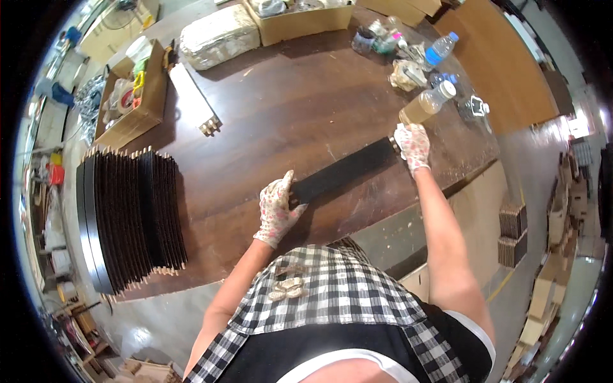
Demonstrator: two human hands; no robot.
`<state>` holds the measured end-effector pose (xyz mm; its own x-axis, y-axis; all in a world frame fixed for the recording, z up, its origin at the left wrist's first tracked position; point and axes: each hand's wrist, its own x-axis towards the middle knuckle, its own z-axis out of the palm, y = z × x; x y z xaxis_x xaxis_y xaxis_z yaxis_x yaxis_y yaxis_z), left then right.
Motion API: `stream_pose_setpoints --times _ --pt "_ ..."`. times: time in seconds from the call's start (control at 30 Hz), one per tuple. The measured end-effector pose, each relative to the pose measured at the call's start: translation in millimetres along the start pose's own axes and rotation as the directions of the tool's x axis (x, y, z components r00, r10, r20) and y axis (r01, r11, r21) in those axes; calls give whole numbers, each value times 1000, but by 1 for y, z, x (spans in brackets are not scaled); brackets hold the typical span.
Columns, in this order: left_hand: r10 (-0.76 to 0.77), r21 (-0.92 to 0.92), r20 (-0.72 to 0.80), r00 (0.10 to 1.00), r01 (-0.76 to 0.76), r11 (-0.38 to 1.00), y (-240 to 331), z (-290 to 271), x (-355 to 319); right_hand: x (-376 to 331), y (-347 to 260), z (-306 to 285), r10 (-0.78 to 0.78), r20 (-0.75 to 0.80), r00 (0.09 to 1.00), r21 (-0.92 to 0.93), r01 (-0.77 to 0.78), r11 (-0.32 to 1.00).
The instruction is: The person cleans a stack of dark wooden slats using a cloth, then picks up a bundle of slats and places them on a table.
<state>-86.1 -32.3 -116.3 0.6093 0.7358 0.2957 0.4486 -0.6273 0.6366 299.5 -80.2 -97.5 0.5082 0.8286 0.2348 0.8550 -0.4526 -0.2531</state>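
Note:
A long black slat (345,171) with short wooden pegs at its ends lies slantwise before me on the brown table. My left hand (276,209), in a white flower-patterned glove, is closed about its left end, thumb and fingers on opposite edges. At the other end, my right hand (415,147), gloved alike, is closed on what looks like a white cloth (401,135) against the pegs. Just beyond that hand stands a plastic bottle (426,104) of yellowish liquid with a white cap. A big row of similar black slats (131,220) stands on edge at the left.
White slats (191,96) with pegged ends lie farther back. A cardboard box (153,96) of tapes and tools sits at the far left, near a plastic-wrapped bundle (220,38). Another bottle with a blue label (440,50) and crumpled bags (407,75) occupy the back right.

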Motion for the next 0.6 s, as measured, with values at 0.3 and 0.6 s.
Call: stream_pose_setpoints --times 0.3,0.6 --pt "-173 122 48 984 166 979 35 -29 18 1 -13 -30 -4 548 836 750 -489 445" --pt "55 433 53 997 -73 899 30 -30 -22 -49 7 0 -107 377 920 883 -321 343"
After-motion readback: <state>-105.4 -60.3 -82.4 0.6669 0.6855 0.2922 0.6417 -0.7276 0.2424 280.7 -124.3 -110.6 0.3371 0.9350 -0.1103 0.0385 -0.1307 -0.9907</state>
